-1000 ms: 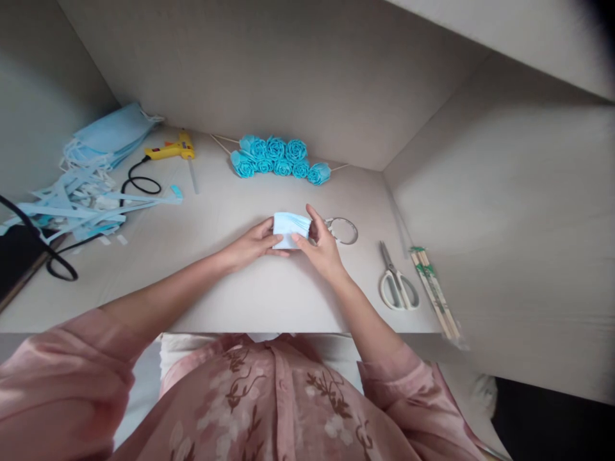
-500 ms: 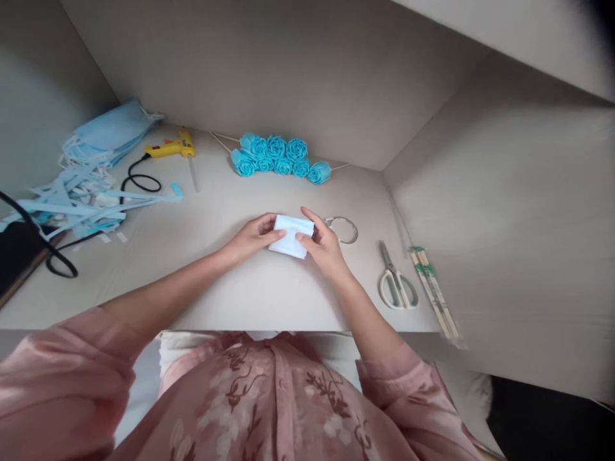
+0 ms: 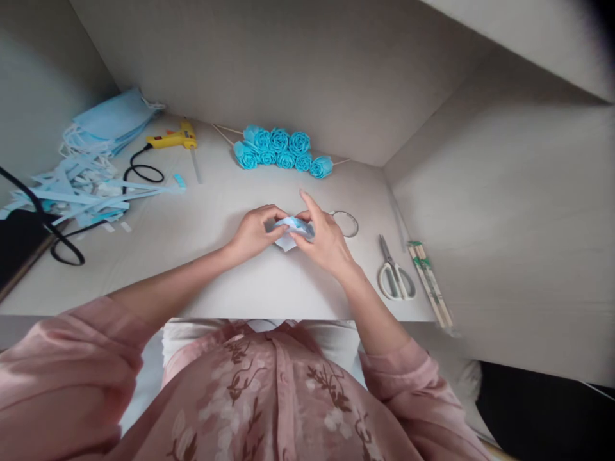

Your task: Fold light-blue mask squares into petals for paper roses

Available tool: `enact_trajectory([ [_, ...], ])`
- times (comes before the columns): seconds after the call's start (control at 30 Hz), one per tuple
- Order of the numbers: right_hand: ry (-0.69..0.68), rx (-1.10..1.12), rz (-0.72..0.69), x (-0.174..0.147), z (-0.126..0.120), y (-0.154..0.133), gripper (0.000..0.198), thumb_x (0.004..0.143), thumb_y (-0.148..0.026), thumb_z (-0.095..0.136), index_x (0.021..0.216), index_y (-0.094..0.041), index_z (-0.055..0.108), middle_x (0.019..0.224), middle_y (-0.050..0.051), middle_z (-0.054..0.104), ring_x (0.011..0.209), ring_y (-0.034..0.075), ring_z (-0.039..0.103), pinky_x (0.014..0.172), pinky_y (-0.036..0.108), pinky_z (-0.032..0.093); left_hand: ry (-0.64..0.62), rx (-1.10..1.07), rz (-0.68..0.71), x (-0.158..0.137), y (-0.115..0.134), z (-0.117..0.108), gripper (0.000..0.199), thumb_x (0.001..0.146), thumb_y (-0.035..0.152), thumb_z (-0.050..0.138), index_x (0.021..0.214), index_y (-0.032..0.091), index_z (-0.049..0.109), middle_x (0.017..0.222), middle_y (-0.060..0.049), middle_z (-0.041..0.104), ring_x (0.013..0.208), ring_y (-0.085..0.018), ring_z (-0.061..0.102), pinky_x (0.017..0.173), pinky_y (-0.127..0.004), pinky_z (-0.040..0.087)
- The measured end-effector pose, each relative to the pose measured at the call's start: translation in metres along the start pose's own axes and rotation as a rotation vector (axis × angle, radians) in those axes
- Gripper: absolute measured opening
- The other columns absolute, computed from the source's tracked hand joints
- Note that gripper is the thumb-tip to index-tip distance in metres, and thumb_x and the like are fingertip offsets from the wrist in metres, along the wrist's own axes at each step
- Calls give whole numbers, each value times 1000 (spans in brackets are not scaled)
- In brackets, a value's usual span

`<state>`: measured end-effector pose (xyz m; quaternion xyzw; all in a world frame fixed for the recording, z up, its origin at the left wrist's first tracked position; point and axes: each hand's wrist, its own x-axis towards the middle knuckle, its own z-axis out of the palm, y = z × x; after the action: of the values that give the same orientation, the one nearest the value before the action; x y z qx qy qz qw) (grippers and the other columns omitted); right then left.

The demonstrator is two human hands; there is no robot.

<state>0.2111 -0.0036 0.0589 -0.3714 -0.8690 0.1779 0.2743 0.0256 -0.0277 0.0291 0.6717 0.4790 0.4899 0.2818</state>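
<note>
Both hands hold a small pale-blue piece of mask fabric [image 3: 287, 241] over the middle of the table, its top bent and gathered. My left hand [image 3: 255, 234] pinches its left side between thumb and fingers. On the right side, my right hand [image 3: 327, 238] grips it with the thumb in front, while the index finger points up and away. The fingers partly cover the fabric. Just beyond my right hand lies a thin metal ring [image 3: 346, 223], partly hidden by that hand.
Blue fabric roses [image 3: 279, 148] on sticks lie by the back wall. At left are a yellow glue gun [image 3: 173, 137], blue masks [image 3: 113, 118] and cut strips [image 3: 86, 189]. White-handled scissors [image 3: 394, 272] and packed wooden sticks [image 3: 430, 282] lie at right.
The fabric, flat and square before, is now bent and gathered at its top between my hands. My right index finger has lifted. The view has shifted slightly.
</note>
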Motion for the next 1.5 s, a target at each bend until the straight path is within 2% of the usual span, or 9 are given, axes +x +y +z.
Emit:
enact_trajectory([
  [0.13,65,144,187,-3,5,8,92,72,-31,73,151,-24,27,115,8,67,99,25,64,89,39,51,8,-283,-151,1,-7,3,20,79,33,62,88,16,58,84,-2,65,78,-14,59,75,-26,47],
  [0.2,80,198,237,-3,6,15,76,74,-28,69,144,-23,41,115,9,67,99,24,64,90,39,50,-13,-354,-158,2,-11,4,22,77,34,63,88,16,56,83,-1,63,77,-13,58,73,-25,47],
  [0.3,54,273,202,-2,6,26,40,77,-26,64,117,-21,64,109,7,69,97,21,64,89,36,50,-33,-359,-134,4,-18,5,23,77,33,62,90,16,55,84,-1,62,76,-13,58,70,-25,47],
  [0.4,12,280,188,-2,10,33,24,77,-27,63,99,-20,69,95,5,70,84,19,64,78,32,51,-73,-249,-110,4,-23,5,24,75,29,62,95,17,56,91,-3,64,80,-14,59,73,-27,47],
  [0.53,22,276,249,-7,19,36,25,77,-28,65,100,-19,69,89,4,70,73,16,61,68,28,49,-133,-132,-87,2,-23,5,34,73,26,63,105,17,57,104,-6,67,92,-17,62,84,-30,47],
  [0.7,24,338,217,-12,20,37,35,77,-25,66,112,-23,66,104,4,71,84,17,64,72,28,50,-172,-70,-78,0,-17,6,43,74,25,64,115,16,56,113,-8,67,98,-19,64,87,-30,49],
  [1.2,40,339,177,-15,18,30,40,74,-19,64,114,-23,66,112,6,69,94,18,64,79,30,50,-200,-175,-85,-1,-21,10,47,73,25,66,119,18,57,103,-6,70,94,-18,65,83,-29,49],
  [1.37,28,356,228,-16,18,27,22,79,-31,65,97,-20,68,89,3,70,76,16,62,70,27,48,-187,-256,-198,-1,-15,8,48,76,26,66,122,17,57,90,-3,67,77,-15,63,69,-25,48],
  [1.5,11,487,263,-17,19,25,29,81,-43,66,97,-19,67,80,0,67,69,14,59,65,25,47,-196,-430,-257,-1,-14,6,50,79,29,66,125,16,53,86,-3,65,74,-13,61,64,-23,47],
])
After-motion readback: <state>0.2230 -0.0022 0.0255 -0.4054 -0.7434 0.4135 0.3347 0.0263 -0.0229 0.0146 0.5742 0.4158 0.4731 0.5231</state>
